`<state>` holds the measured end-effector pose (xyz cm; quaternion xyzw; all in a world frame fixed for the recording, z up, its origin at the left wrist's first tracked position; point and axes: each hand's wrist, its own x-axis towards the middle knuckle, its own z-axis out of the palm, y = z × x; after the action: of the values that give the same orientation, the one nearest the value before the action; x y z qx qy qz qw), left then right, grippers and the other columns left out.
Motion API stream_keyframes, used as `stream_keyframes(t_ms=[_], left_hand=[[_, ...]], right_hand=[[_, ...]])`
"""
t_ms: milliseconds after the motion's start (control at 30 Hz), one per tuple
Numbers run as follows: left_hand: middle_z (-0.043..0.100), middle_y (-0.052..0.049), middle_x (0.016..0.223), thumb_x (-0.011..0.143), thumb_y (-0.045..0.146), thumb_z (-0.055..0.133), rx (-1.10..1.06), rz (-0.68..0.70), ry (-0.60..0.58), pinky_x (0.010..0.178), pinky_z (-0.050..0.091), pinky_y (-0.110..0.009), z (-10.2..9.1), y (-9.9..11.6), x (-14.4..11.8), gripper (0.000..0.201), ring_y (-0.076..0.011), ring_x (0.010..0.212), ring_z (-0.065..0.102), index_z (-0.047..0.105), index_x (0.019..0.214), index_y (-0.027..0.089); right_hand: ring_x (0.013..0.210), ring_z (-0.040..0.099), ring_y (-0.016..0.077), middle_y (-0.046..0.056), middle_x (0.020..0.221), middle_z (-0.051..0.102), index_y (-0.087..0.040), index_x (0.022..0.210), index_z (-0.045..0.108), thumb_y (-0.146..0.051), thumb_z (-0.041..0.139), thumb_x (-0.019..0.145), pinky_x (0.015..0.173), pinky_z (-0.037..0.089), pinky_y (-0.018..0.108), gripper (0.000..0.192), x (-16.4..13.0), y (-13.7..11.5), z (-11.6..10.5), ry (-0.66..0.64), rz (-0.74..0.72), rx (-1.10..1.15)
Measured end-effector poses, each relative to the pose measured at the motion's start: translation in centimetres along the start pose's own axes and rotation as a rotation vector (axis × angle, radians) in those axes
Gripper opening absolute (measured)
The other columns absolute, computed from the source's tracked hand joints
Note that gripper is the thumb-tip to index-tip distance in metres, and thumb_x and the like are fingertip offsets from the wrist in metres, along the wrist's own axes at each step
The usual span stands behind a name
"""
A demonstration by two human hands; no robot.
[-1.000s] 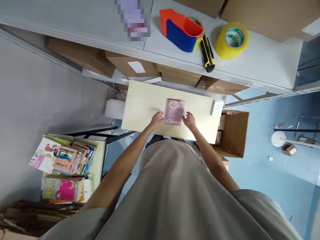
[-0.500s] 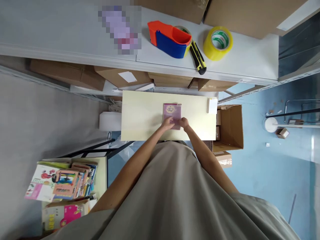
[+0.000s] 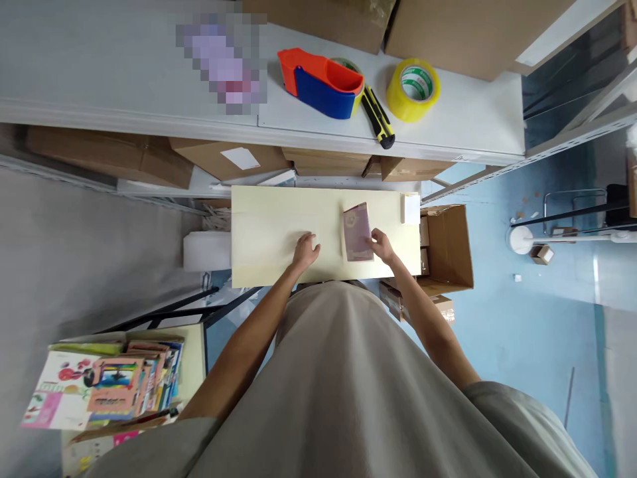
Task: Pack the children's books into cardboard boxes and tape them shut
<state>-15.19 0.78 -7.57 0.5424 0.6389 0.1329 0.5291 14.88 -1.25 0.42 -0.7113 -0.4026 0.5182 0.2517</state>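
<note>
A thin pink-purple booklet (image 3: 357, 232) is lifted slightly off the pale yellow table (image 3: 273, 226), right of its middle. My right hand (image 3: 382, 243) grips the booklet's lower right edge. My left hand (image 3: 305, 250) rests with fingers spread on the bare tabletop, a short way left of the booklet and apart from it. A small white pad (image 3: 411, 208) lies at the table's far right corner.
A grey shelf (image 3: 448, 126) above carries an orange-blue tape dispenser (image 3: 321, 83), a yellow-black cutter (image 3: 378, 117) and a yellow tape roll (image 3: 413, 89). An open cardboard box (image 3: 448, 249) stands right of the table. Colourful books (image 3: 107, 388) are stacked lower left.
Both hands were on the booklet at the table's middle. Now the right hand has carried it to the right, and the left hand has let go and rests on the table.
</note>
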Motion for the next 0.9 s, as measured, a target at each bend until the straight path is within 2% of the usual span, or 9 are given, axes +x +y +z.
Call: stream_keyframes(t_ms=[133, 200, 267, 367, 467, 533, 600, 767, 900], left_hand=[[0.080, -0.027, 0.144, 0.107, 0.084, 0.054, -0.154, -0.057, -0.103, 0.116, 0.062, -0.047, 0.6, 3.0, -0.4, 0.084, -0.0364, 0.140, 0.077, 0.069, 0.152, 0.014], [0.085, -0.026, 0.129, 0.103, 0.101, 0.034, -0.339, -0.069, -0.242, 0.108, 0.065, -0.046, -0.3, 4.6, -1.0, 0.105, -0.0348, 0.127, 0.083, 0.072, 0.148, 0.014], [0.086, -0.025, 0.123, 0.095, 0.109, 0.022, -0.542, -0.053, -0.363, 0.109, 0.065, -0.049, -1.8, 6.2, -2.1, 0.118, -0.0365, 0.127, 0.082, 0.076, 0.143, 0.015], [0.087, -0.024, 0.120, 0.091, 0.114, 0.024, -0.723, 0.005, -0.383, 0.114, 0.062, -0.056, -4.3, 8.7, -3.8, 0.120, -0.0422, 0.134, 0.079, 0.083, 0.130, 0.017], [0.088, -0.021, 0.115, 0.090, 0.105, 0.058, -0.796, 0.059, -0.365, 0.117, 0.060, -0.059, -5.4, 10.8, -5.0, 0.097, -0.0442, 0.138, 0.076, 0.084, 0.119, 0.017], [0.088, -0.019, 0.114, 0.081, 0.091, 0.085, -0.803, 0.092, -0.332, 0.116, 0.060, -0.056, -5.4, 11.8, -5.4, 0.081, -0.0426, 0.135, 0.078, 0.084, 0.113, 0.017], [0.088, -0.016, 0.112, 0.072, 0.082, 0.097, -0.786, 0.118, -0.252, 0.111, 0.062, -0.050, -5.1, 12.1, -5.8, 0.075, -0.0395, 0.127, 0.080, 0.084, 0.107, 0.016], [0.084, -0.007, 0.095, 0.080, 0.078, 0.088, -0.569, 0.173, 0.074, 0.088, 0.061, -0.037, -5.0, 12.1, -6.3, 0.061, -0.0280, 0.098, 0.078, 0.078, 0.091, 0.019], [0.080, -0.003, 0.088, 0.095, 0.055, 0.075, -0.283, 0.220, 0.254, 0.083, 0.057, -0.033, -5.2, 13.2, -7.0, 0.035, -0.0246, 0.090, 0.075, 0.076, 0.090, 0.021]], right_hand=[[0.095, 0.067, 0.0236, 0.001, 0.094, 0.070, -0.029, 0.086, 0.055, -0.069, 0.089, 0.079, 0.081, 0.059, 0.035, 0.053, -3.1, -3.0, -1.1, -0.112, -0.121, 0.182], [0.095, 0.069, 0.0243, 0.001, 0.095, 0.072, -0.030, 0.090, 0.059, -0.072, 0.092, 0.080, 0.083, 0.061, 0.037, 0.055, -4.7, -4.5, -1.9, -0.135, -0.132, 0.261], [0.097, 0.071, 0.0256, 0.001, 0.096, 0.075, -0.030, 0.095, 0.063, -0.074, 0.094, 0.081, 0.086, 0.062, 0.039, 0.055, -6.1, -5.9, -2.7, -0.138, -0.147, 0.324], [0.099, 0.073, 0.0273, 0.002, 0.098, 0.077, -0.030, 0.099, 0.067, -0.075, 0.096, 0.079, 0.089, 0.063, 0.042, 0.057, -7.1, -7.2, -3.9, -0.151, -0.159, 0.365], [0.096, 0.074, 0.0269, 0.002, 0.099, 0.078, -0.030, 0.099, 0.068, -0.076, 0.099, 0.075, 0.088, 0.064, 0.042, 0.061, -6.9, -7.5, -4.4, -0.177, -0.134, 0.339], [0.095, 0.074, 0.0258, 0.002, 0.101, 0.079, -0.028, 0.101, 0.069, -0.078, 0.099, 0.075, 0.087, 0.065, 0.041, 0.063, -6.5, -7.2, -4.4, -0.198, -0.114, 0.322], [0.096, 0.075, 0.0249, 0.004, 0.105, 0.081, -0.026, 0.102, 0.070, -0.079, 0.098, 0.076, 0.089, 0.065, 0.041, 0.065, -6.0, -6.7, -4.1, -0.213, -0.107, 0.305], [0.107, 0.079, 0.0313, 0.014, 0.123, 0.084, -0.023, 0.111, 0.074, -0.088, 0.095, 0.069, 0.099, 0.067, 0.049, 0.080, -4.6, -6.1, -2.6, -0.151, -0.120, 0.202], [0.146, 0.069, 0.0405, 0.023, 0.163, 0.068, -0.023, 0.144, 0.070, -0.088, 0.091, 0.075, 0.120, 0.061, 0.058, 0.097, -4.5, -7.7, 0.2, 0.019, -0.188, 0.139]])
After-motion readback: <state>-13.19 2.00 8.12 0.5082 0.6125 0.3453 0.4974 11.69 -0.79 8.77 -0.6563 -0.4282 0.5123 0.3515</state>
